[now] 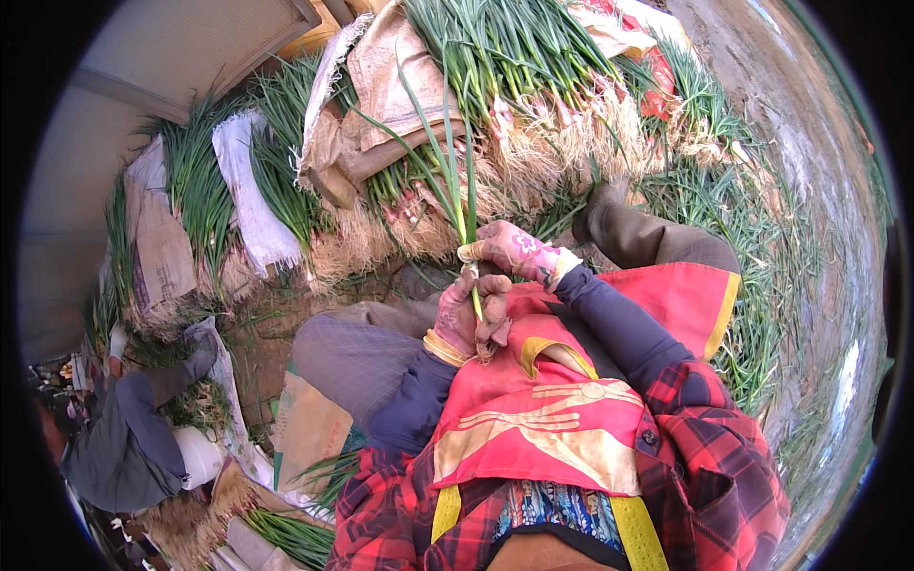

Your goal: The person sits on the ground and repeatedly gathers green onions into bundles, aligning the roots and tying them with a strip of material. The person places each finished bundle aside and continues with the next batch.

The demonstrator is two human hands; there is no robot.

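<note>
My left hand point(458, 314), in a soiled pink glove, is closed on the lower stem and root end of a green onion point(457, 203). Just above it, my right hand point(515, 250), in a pink flowered glove, grips the same stem between thumb and fingers. The long green leaves point away from me, towards the heap. Roots hang below my left hand, over the red apron point(493, 428) on my lap. Beyond my hands lie piled green onions point(514, 57) with pinkish bulbs and pale roots, partly under a brown woven sack point(400, 78).
More onion bundles point(200, 171) run along the left, some under a white woven sack point(246, 185). Loose green leaves point(742, 285) litter the ground at the right, beside a wet path point(835, 214). Another person point(121, 442) sits at the lower left. Behind me lie more onions point(293, 535).
</note>
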